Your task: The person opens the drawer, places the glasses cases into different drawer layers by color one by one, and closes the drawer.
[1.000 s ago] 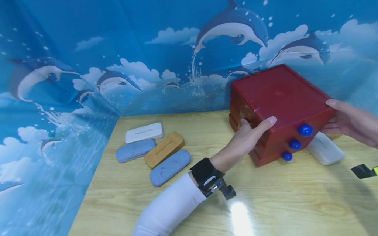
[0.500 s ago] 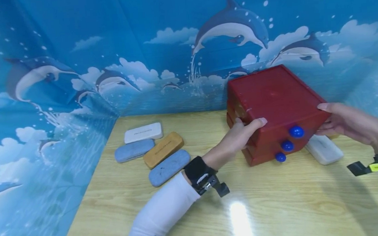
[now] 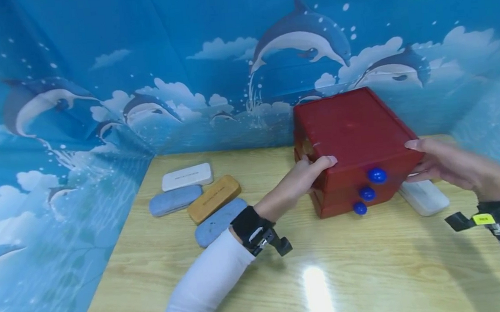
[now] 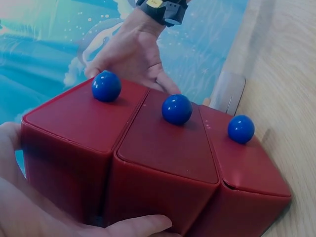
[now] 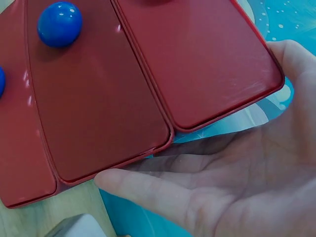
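Both hands hold a red three-drawer box (image 3: 353, 126) with blue round knobs (image 3: 377, 175) on its front. My left hand (image 3: 299, 177) grips its left side, thumb over the top edge. My right hand (image 3: 449, 167) grips the right side, its thumb at the top front corner; in the right wrist view its fingers (image 5: 148, 190) reach along the side of the drawers. All the drawer fronts (image 4: 168, 133) look pushed in. Whether the box's base touches the table cannot be told. A pale glasses case (image 3: 425, 197) lies beside the box, below my right hand.
On the left of the wooden table (image 3: 260, 282) lie a white case (image 3: 187, 176), a blue case (image 3: 175, 200), a tan case (image 3: 214, 198) and another blue case (image 3: 220, 222), partly behind my left wrist. A dolphin-print cloth (image 3: 223, 40) hangs along the table's back edge.
Both hands have shifted the red drawer box to the left, turning its front slightly. More of the pale case on the right shows now. The cases on the left have stayed put.
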{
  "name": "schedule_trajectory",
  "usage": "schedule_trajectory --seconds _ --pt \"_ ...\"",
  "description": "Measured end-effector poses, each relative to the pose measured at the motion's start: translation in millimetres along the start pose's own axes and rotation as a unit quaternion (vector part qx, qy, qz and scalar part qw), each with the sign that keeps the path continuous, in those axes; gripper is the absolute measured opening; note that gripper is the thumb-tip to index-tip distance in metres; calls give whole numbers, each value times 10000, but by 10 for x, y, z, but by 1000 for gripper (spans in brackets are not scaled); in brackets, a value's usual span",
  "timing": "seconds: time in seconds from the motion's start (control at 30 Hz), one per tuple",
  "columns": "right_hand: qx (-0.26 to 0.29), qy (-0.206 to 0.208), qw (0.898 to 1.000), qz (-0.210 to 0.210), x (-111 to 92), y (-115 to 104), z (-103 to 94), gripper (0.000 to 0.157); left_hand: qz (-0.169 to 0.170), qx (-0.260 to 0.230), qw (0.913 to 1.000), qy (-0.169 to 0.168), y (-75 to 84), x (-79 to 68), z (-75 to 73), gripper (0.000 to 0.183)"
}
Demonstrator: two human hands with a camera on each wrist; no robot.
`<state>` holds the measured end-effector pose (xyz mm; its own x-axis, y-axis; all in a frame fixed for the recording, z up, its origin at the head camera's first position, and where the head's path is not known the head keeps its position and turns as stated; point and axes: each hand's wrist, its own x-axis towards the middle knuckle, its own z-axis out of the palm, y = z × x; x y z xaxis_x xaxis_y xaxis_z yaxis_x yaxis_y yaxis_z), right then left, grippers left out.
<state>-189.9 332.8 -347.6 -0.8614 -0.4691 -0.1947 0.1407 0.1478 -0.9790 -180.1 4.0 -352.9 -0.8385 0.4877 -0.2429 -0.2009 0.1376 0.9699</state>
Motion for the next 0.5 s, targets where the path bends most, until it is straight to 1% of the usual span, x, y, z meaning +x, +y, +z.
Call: schedule_trajectory --seconds 0.1,0.2,0.37,0.5 --pt "28 -101 9999 -27 25 5 41 26 -21 -66 10000 -18 -10 -17 -56 64" --pt "6 -115 9999 41 41 -3 84 25 -1 -64 9999 -79 -18 -30 -120 67" --pt "124 -210 9997 79 42 -25 146 26 4 9 9999 -131 -23 -39 -225 66" --pt "40 -270 9996 120 42 -35 187 31 14 94 9998 -176 -25 -51 -285 64"
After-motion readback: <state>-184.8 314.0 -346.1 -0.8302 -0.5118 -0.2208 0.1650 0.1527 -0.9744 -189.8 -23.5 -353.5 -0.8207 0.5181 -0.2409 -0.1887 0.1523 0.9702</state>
